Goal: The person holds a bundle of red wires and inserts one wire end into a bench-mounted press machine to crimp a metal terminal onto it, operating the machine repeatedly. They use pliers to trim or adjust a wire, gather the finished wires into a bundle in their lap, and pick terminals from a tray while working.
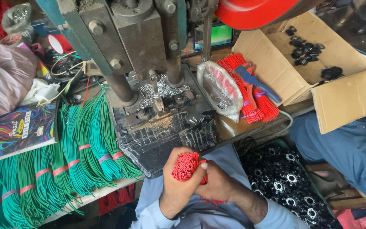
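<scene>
While your left hand (176, 186) wraps its fingers fully around a bundle of red wires (186, 166), your right hand (217, 183) closes against the same bundle from the other side, so both hands clamp it with the cut ends facing up, just in front of the metal press machine (157, 85). To the left of that press lie tied bunches of green wires (81, 152) beside a colourful notebook (18, 129). To its right sit more red wires (250, 93) under a blue-handled hand tool (255, 80) and an open cardboard box (339, 85) of black parts.

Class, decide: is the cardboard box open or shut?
Open: the cardboard box has its flaps folded outward, with small black parts visible inside.
</scene>
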Tool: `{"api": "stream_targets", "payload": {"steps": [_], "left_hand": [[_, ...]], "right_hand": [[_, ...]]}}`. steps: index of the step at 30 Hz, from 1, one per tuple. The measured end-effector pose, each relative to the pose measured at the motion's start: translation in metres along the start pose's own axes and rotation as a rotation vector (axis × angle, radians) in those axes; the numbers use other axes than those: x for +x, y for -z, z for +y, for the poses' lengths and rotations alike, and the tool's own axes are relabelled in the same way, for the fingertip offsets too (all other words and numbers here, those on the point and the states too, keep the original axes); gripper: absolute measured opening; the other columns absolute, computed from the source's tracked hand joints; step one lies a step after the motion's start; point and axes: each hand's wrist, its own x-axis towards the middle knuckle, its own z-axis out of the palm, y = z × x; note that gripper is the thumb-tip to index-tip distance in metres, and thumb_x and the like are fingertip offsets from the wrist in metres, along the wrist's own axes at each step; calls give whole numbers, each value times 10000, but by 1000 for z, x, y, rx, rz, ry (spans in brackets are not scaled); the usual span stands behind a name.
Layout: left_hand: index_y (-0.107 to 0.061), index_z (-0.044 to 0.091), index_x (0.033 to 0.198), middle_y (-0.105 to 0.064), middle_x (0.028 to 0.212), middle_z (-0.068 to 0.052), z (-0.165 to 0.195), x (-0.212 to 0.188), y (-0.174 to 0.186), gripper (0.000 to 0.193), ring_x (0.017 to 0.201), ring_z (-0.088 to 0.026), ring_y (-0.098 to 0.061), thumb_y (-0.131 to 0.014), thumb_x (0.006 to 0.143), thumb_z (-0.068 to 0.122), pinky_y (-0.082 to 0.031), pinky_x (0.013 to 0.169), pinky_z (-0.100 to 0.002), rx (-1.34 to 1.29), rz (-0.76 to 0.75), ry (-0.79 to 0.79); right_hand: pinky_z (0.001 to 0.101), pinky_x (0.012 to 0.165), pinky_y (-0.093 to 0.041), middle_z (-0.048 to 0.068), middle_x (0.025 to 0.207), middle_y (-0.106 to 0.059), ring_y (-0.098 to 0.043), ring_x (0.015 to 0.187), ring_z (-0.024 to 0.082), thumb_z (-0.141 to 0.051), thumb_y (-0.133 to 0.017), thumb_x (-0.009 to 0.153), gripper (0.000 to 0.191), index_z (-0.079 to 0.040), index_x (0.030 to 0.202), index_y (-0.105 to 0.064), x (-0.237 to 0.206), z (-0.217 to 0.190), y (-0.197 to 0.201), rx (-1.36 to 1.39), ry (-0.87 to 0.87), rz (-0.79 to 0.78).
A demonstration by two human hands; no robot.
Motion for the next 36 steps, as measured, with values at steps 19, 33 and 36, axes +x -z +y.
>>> {"api": "stream_targets", "payload": {"steps": [19,33,36], "left_hand": [[-417,45,1371,-621,1044,-90,-9,-1,6,642,991,-181,-629,-799,863,-46,-544,937,-351,-191,-50,-259],[-365,24,1513,-692,1244,-106,0,11,31,1071,1215,-251,-671,-931,724,474,-495,1126,-408,118,-415,-331],[-509,27,1414,-644,1290,-114,9,19,37,942,1270,-274,-612,-912,705,497,-478,1141,-431,253,-509,-343]], "right_hand": [[371,877,-600,77,1062,-756,-745,989,230,-147,-810,799,429,-49,1178,-635,7,-23,15,-135,26,-104],[393,1008,-520,125,1270,-624,-630,1194,260,-163,-829,781,566,-44,1275,-579,5,-18,16,-221,222,-79],[356,947,-576,88,1178,-693,-691,1111,207,-172,-839,804,495,-49,1228,-614,1,-15,21,-89,37,-194]]}}
